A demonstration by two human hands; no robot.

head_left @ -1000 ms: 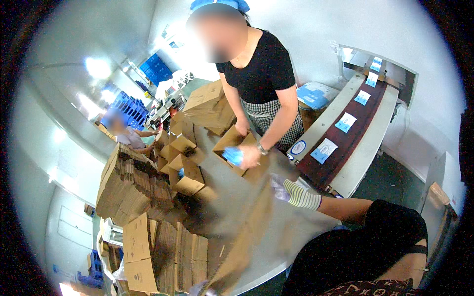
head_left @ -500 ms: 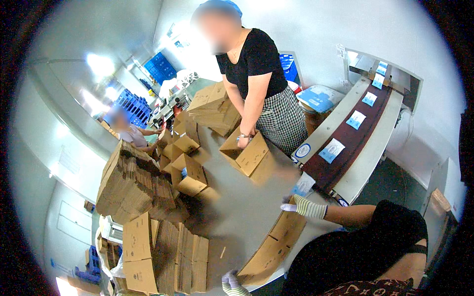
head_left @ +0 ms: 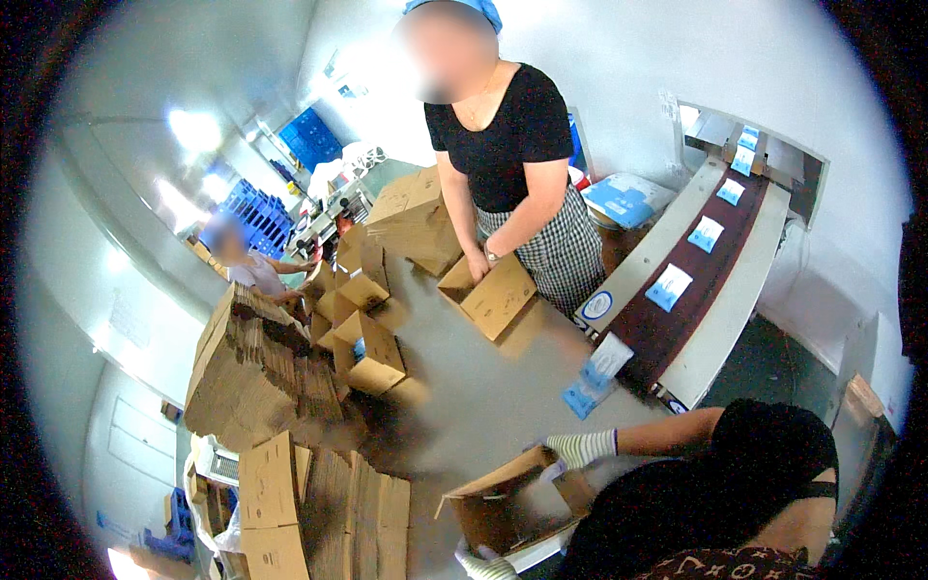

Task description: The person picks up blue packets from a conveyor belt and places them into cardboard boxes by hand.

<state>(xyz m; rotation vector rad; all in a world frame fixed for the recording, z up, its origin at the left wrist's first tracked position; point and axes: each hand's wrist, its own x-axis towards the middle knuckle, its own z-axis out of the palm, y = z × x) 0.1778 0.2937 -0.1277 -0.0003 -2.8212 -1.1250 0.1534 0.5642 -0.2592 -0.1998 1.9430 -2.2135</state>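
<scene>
A brown cardboard box point(head_left: 483, 480), its walls spread apart into an open frame, stands between my two hands at the near side of the table. My right hand point(head_left: 578, 450), in a striped knit glove, grips the box's upper edge, its fingertips over the rim. At the lower edge of the view, my left hand point(head_left: 486, 565), gloved the same way, holds the box's lower side; its fingers are only partly seen. Just beyond my right hand, white-and-blue packets point(head_left: 595, 375) lie overlapping at the conveyor's end.
A conveyor point(head_left: 667, 333) carries several packets at the right. Across the grey table point(head_left: 445, 387), a co-worker reaches into an open box point(head_left: 498, 298). Flattened cartons point(head_left: 358, 512) stand stacked at the left, with open boxes point(head_left: 372, 358) beyond. Another person sits farther back.
The flat carton in my hands has opened into a box frame. My right hand has moved left and down. Packets on the belt have come nearer, and two now overlap at its end.
</scene>
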